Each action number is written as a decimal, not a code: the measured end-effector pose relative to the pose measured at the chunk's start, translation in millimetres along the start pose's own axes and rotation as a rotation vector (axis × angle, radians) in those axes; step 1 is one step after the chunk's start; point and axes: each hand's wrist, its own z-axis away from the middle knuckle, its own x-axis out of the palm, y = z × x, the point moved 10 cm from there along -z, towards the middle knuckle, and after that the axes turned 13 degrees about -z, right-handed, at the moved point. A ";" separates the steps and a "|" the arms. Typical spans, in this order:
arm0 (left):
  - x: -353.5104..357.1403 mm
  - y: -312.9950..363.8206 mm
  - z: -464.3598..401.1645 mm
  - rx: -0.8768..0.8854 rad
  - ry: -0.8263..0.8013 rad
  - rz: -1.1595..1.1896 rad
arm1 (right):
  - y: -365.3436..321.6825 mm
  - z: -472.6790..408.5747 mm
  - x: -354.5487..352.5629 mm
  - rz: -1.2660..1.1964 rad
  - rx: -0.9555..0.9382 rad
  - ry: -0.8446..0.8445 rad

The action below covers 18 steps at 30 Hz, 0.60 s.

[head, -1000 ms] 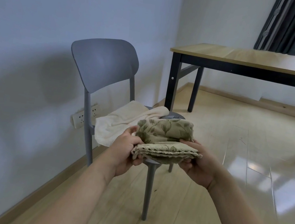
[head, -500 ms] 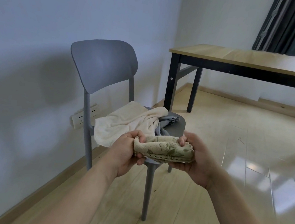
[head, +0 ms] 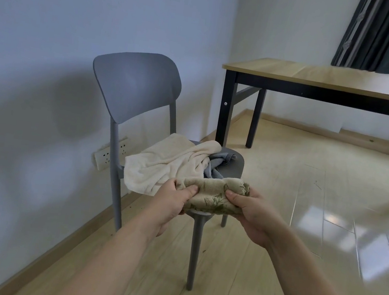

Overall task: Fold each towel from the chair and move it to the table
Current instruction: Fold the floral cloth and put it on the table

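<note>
A small green leaf-patterned towel [head: 212, 195], folded into a thick wad, is held between both hands just in front of the grey chair [head: 135, 86]. My left hand [head: 172, 201] grips its left end, thumb on top. My right hand [head: 252, 210] grips its right end the same way. On the chair seat lie a crumpled cream towel [head: 167, 163] and, partly under it, a grey striped towel [head: 221, 161]. The wooden table [head: 319, 77] with black legs stands behind and to the right, its top bare.
The chair backs onto a pale wall with a socket strip [head: 112, 153] low down. A dark curtain [head: 378, 35] hangs behind the table. Glossy wooden floor [head: 327, 212] stretches to the right.
The top flap of the green towel has been folded down, making a tighter wad. Both hands have closed further round its ends and dropped slightly.
</note>
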 end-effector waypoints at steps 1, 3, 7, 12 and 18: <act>0.5 0.7 -0.7 0.024 0.017 -0.018 | 3.4 -1.4 -0.8 0.042 0.012 0.013; 1.6 5.8 0.1 0.079 0.041 -0.024 | 8.0 -4.3 -2.7 0.141 0.035 0.039; -2.0 28.2 -16.1 0.181 0.064 0.049 | -14.8 -18.3 -3.1 0.227 -0.016 0.039; -0.2 65.7 -94.4 0.242 0.261 -0.125 | -55.1 -94.2 -18.5 0.326 -0.060 0.100; 31.6 129.2 -188.1 0.201 0.291 -0.345 | -104.1 -185.0 -46.1 0.284 0.029 0.150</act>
